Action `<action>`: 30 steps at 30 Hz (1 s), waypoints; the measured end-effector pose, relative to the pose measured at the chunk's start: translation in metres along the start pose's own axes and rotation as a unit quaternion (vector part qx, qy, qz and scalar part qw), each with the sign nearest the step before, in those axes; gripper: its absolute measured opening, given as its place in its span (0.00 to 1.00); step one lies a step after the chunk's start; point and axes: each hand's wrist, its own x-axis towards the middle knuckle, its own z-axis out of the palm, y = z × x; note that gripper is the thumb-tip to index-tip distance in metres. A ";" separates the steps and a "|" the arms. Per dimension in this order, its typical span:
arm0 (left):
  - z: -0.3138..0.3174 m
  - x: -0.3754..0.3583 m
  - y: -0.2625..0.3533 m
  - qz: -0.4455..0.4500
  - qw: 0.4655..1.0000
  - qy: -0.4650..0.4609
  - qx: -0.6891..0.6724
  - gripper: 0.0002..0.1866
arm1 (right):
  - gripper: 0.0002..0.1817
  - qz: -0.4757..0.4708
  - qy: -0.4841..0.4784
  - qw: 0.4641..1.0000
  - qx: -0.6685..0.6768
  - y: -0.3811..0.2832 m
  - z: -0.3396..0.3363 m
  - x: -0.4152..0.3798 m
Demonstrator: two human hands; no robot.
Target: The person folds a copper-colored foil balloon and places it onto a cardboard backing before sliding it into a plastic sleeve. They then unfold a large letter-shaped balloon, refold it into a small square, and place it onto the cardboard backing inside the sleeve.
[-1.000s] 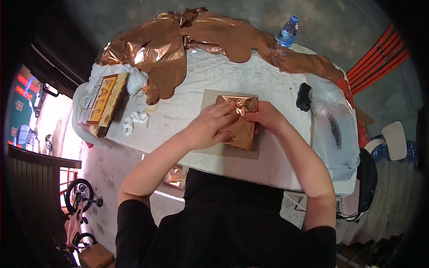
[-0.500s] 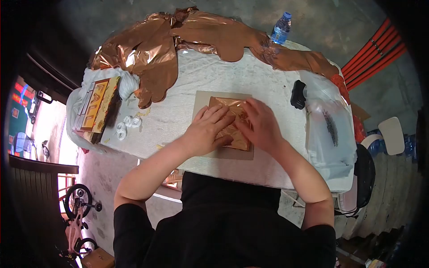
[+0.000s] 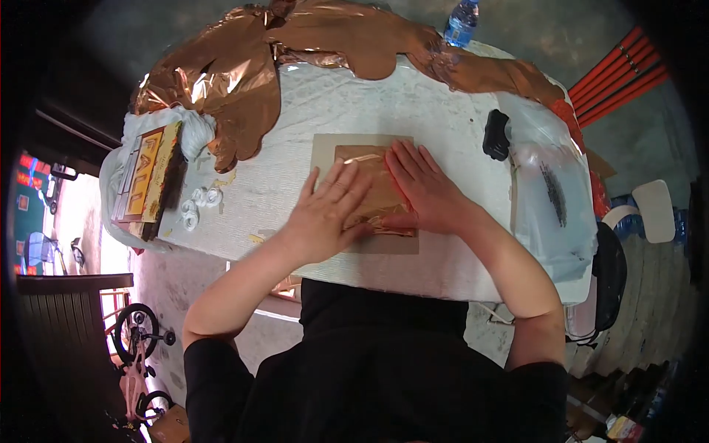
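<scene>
A small copper-coloured foil piece [image 3: 375,181] lies on a flat grey-brown board [image 3: 323,151] near the table's front edge. My left hand [image 3: 325,215] rests flat over the left side of the foil and board, fingers apart, holding nothing. Along the foil's right edge lies my right hand [image 3: 428,188], palm down with the fingers stretched out and the thumb over the lower foil. Wrinkles show in the foil near the thumbs. Both hands cover parts of its edges.
Large copper foil sheets [image 3: 332,33] drape across the table's far side. Left are a boxed FALL sign [image 3: 151,177] and white rings [image 3: 193,210]. A black object [image 3: 496,135] and clear plastic bag [image 3: 550,199] lie right. A water bottle [image 3: 461,23] stands at the back.
My hands have spread apart: the left moved left and lower, the right flattened along the right edge. More of the foil shows between them. The whole view has shifted slightly.
</scene>
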 end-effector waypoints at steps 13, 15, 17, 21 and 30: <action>-0.003 -0.010 -0.005 -0.005 1.000 0.006 -0.010 0.38 | 0.59 0.056 -0.037 0.997 0.026 0.009 -0.016 -0.035; -0.003 -0.009 -0.005 -0.008 1.000 0.007 -0.013 0.38 | 0.53 0.099 -0.003 0.987 0.128 0.017 -0.016 -0.044; 0.002 -0.003 0.000 -0.001 1.000 0.002 -0.023 0.38 | 0.46 0.142 0.027 0.962 0.230 0.018 -0.018 -0.048; 0.020 0.025 0.022 0.038 0.999 0.020 -0.015 0.37 | 0.33 0.133 0.161 0.969 0.128 0.007 -0.024 -0.050; 0.033 0.055 0.063 0.047 0.999 0.006 -0.018 0.40 | 0.33 0.103 0.165 0.981 0.005 0.018 0.009 -0.053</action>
